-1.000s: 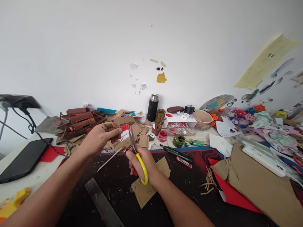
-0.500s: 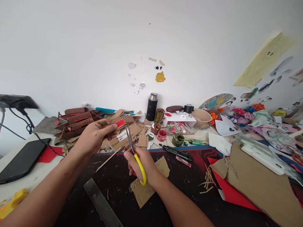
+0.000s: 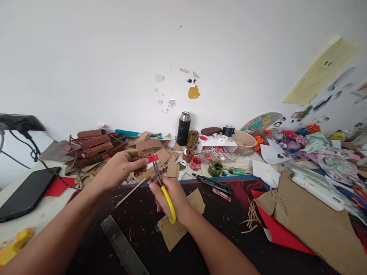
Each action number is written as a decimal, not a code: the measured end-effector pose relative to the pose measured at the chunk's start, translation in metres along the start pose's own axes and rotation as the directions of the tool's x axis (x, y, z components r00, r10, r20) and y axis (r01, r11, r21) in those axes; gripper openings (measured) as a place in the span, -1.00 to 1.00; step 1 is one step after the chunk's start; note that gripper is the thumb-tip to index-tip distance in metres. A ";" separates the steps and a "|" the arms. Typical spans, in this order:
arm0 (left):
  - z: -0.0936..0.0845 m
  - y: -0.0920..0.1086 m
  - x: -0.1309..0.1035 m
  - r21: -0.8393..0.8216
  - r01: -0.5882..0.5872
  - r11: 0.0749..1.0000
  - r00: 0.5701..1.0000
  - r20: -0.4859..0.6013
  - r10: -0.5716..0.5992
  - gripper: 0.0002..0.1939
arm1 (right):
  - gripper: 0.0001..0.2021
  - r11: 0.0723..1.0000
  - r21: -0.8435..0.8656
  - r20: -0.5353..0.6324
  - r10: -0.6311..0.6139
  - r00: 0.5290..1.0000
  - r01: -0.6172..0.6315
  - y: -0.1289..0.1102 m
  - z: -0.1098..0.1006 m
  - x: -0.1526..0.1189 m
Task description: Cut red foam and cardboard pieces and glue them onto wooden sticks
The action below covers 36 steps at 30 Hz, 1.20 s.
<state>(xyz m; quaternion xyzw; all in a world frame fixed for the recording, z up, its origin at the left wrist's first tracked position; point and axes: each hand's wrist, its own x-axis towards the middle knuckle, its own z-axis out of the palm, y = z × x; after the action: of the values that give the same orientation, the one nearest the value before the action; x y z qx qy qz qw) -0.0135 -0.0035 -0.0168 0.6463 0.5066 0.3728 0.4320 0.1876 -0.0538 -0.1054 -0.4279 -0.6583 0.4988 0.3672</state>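
Pinched in the fingers of my left hand [image 3: 126, 167] is a small red ribbed piece [image 3: 153, 158], perhaps corrugated card. My right hand [image 3: 170, 194] is closed around yellow-handled scissors [image 3: 169, 202]. Their blades point up and away from me, and the red piece's right end lies at them, near the tips. Whether the blades have cut into it I cannot tell. Below my right hand, a brown cardboard piece [image 3: 173, 236] rests on the dark mat [image 3: 226, 236].
A ruler [image 3: 123, 244] and a thin wooden stick [image 3: 130, 193] lie on the mat. Behind stand a black flask [image 3: 184, 129], a red paint pot [image 3: 195, 163] and a green one [image 3: 215, 169]. A cutter knife [image 3: 213, 184] and large cardboard [image 3: 315, 221] are to the right.
My left hand has moved right, bringing the red piece from just left of the scissor blades up to them. My right hand has hardly moved.
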 end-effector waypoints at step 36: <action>-0.005 -0.015 0.001 -0.082 0.099 0.992 0.992 0.086 -0.092 -0.26 | -0.68 0.995 -0.080 -0.023 0.054 0.998 -0.055 -0.007 -0.003 0.001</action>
<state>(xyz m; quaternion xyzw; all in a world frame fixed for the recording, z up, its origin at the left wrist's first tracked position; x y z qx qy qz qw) -0.0225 -0.0002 -0.0290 0.6170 0.5022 0.3464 0.4971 0.1883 -0.0527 -0.0979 -0.4654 -0.6619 0.4772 0.3429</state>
